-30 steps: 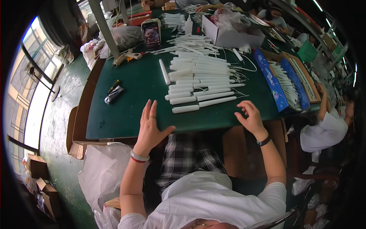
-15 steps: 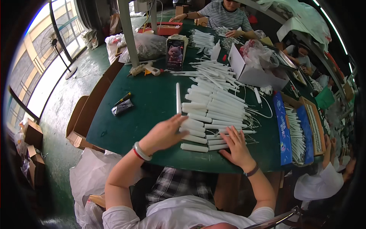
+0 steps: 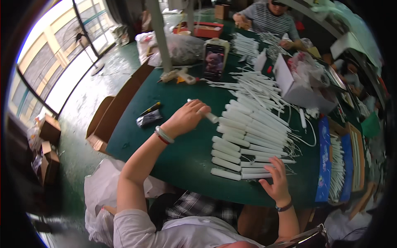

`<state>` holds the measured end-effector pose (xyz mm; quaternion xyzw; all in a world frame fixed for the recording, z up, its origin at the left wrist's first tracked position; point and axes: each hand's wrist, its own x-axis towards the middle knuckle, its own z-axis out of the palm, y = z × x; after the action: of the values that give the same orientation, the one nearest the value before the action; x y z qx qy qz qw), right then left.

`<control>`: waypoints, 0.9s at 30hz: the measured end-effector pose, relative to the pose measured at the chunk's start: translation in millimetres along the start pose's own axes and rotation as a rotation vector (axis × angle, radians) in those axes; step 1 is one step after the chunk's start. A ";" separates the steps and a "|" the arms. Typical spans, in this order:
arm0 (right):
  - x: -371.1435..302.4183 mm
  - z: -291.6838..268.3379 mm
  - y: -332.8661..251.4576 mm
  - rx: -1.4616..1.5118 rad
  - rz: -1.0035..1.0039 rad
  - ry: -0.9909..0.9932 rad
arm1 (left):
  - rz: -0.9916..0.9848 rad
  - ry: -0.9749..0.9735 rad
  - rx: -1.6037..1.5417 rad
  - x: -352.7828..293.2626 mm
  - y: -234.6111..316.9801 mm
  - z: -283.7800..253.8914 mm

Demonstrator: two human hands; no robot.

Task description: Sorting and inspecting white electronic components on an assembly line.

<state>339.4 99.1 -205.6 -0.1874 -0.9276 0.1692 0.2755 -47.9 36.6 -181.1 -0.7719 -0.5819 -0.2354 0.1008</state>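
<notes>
My left hand (image 3: 188,118) is closed round a slim white candle-shaped stick (image 3: 211,117), whose two ends show on either side of the fingers. It is over the green table, just left of a long row of white candle-shaped tubes (image 3: 225,163). Thicker sleeves form the tubes' left ends, and thin wires (image 3: 294,149) trail from their right ends. My right hand (image 3: 276,182) is open, fingers spread, at the near right end of the row. Whether its fingertips touch the tubes I cannot tell. Behind the row lies a heap of slimmer white sticks (image 3: 258,89).
A phone (image 3: 214,62) stands upright at the back, near a glue gun (image 3: 182,76). A yellow-black cutter (image 3: 150,108) and small dark packet (image 3: 149,118) lie left. Right are a white box (image 3: 295,89) of plastic bags and a blue box (image 3: 324,165) of sticks. A co-worker (image 3: 271,20) sits opposite.
My left hand has closed on the lone stick, which was lying upright in the picture and now slants. My right hand has drawn back slightly from the tubes. The whole view has shifted.
</notes>
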 end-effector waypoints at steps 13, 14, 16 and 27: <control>0.1 5.0 -6.5 0.046 0.043 0.019 | -0.634 -0.142 0.113 -91.8 24.8 -39.2; -0.6 4.7 -6.8 0.038 0.042 0.039 | -0.598 -0.119 0.112 -81.5 19.3 -28.9; -2.9 3.1 -8.3 0.001 0.036 0.050 | -0.528 -0.064 0.127 -58.4 5.3 -12.5; 1.2 5.0 -2.0 -0.029 -0.061 0.148 | -0.360 0.135 0.136 -24.0 21.0 -14.3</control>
<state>335.2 96.8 -208.2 -0.1748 -0.9123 0.1329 0.3456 -36.7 3.7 -177.7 -0.6293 -0.7170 -0.2610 0.1477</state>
